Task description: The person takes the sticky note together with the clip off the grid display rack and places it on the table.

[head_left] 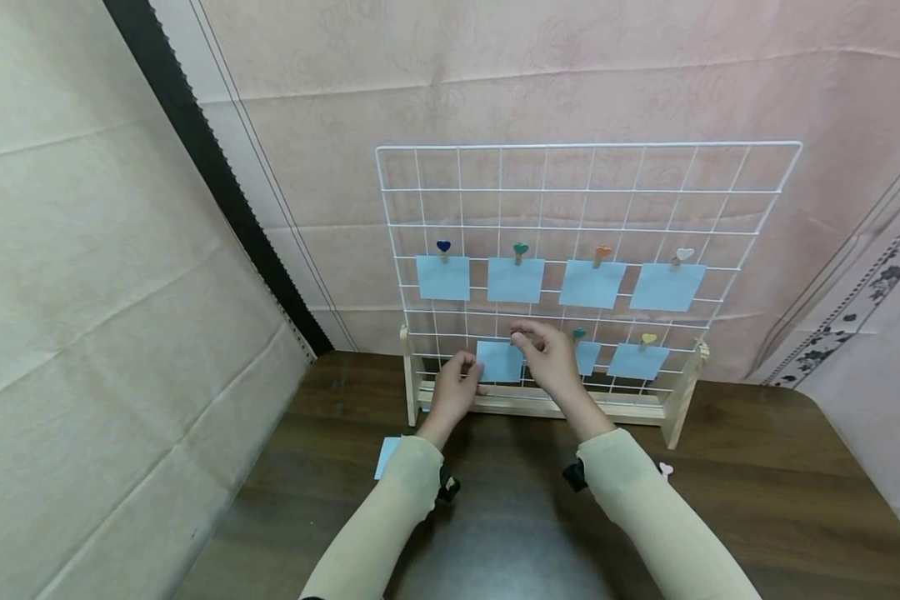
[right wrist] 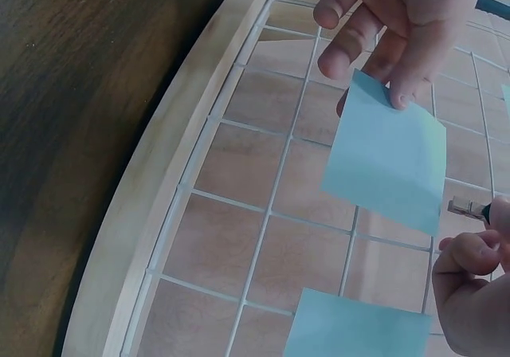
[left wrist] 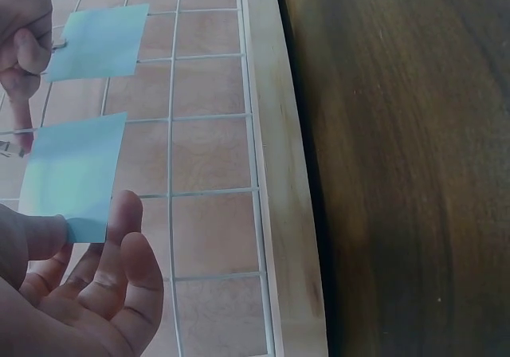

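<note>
My left hand (head_left: 453, 387) pinches a light blue paper card (head_left: 499, 362) by its left side, thumb in front and fingers behind. The card lies against the lower part of a white wire grid (head_left: 588, 145). At its upper right, my right hand (head_left: 551, 358) pinches a small clothespin (right wrist: 464, 207) by its dark end. The clothespin's jaws point toward the card's top edge in the right wrist view; whether they touch it I cannot tell. Partly behind the right hand hangs another blue card (head_left: 588, 357) under a green heart clothespin (head_left: 579, 333).
Above, a row of blue cards (head_left: 515, 280) hangs from heart clothespins; one more card (head_left: 637, 362) hangs lower right. Wooden feet (head_left: 686, 396) hold the grid on a brown table (head_left: 510, 517). A loose blue card (head_left: 387, 455) and a pale pink heart clothespin (head_left: 666, 469) lie near the sleeves.
</note>
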The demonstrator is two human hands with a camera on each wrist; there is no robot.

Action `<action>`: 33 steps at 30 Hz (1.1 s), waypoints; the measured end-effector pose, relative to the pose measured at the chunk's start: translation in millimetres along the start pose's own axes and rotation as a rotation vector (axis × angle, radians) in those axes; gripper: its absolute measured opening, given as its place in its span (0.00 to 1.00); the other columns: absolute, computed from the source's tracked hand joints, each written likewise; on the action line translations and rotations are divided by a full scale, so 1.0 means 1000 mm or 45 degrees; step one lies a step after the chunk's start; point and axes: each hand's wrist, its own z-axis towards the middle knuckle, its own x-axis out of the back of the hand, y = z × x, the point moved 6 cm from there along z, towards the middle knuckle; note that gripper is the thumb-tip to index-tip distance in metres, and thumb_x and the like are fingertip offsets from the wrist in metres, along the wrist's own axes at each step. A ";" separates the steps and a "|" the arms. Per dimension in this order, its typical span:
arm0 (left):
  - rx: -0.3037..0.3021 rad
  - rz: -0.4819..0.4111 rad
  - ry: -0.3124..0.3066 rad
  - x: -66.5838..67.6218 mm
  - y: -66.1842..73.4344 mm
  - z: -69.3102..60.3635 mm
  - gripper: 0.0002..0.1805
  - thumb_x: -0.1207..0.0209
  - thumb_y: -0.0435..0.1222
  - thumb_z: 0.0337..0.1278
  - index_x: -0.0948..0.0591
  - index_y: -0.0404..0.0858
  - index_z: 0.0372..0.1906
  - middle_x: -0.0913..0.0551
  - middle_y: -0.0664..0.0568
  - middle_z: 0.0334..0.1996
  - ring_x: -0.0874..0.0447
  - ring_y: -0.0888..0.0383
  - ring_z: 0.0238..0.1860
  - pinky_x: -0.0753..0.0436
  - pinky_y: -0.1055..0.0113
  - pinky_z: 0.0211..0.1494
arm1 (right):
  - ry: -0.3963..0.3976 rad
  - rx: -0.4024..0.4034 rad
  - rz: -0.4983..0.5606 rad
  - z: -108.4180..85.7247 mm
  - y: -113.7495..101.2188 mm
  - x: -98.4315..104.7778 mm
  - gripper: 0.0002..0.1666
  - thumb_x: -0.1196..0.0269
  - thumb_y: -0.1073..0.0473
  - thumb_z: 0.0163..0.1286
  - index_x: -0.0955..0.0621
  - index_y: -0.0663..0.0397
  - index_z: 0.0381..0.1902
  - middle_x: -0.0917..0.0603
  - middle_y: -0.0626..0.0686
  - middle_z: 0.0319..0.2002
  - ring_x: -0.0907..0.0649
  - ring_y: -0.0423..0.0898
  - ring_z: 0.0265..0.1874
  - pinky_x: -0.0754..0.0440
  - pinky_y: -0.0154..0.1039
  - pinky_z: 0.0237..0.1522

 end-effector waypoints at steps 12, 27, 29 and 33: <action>0.010 0.000 -0.023 0.003 -0.001 -0.007 0.09 0.48 0.38 0.84 0.22 0.36 0.50 0.16 0.42 0.50 0.08 0.46 0.39 0.21 0.64 0.33 | -0.014 -0.031 -0.013 -0.010 0.004 0.011 0.17 0.39 0.55 0.82 0.15 0.53 0.62 0.16 0.58 0.55 0.21 0.58 0.31 0.27 0.39 0.25; -0.004 -0.037 -0.010 0.003 0.000 -0.010 0.10 0.48 0.38 0.84 0.22 0.35 0.51 0.15 0.42 0.50 0.08 0.50 0.36 0.23 0.65 0.32 | -0.049 -0.065 0.034 -0.018 0.009 0.017 0.19 0.41 0.54 0.84 0.17 0.55 0.65 0.15 0.60 0.55 0.20 0.50 0.29 0.24 0.39 0.26; -0.013 -0.032 -0.002 0.004 0.000 -0.011 0.09 0.48 0.38 0.84 0.22 0.35 0.50 0.14 0.41 0.50 0.08 0.49 0.36 0.23 0.65 0.32 | -0.045 -0.063 0.036 -0.019 0.009 0.018 0.19 0.41 0.55 0.84 0.17 0.55 0.65 0.15 0.60 0.56 0.19 0.50 0.31 0.23 0.39 0.27; -0.027 -0.037 0.007 0.007 0.000 -0.014 0.09 0.47 0.37 0.83 0.22 0.34 0.50 0.14 0.40 0.49 0.08 0.46 0.35 0.19 0.62 0.36 | -0.041 -0.074 0.031 -0.022 0.013 0.021 0.19 0.41 0.55 0.84 0.17 0.56 0.65 0.16 0.60 0.57 0.18 0.48 0.33 0.20 0.38 0.31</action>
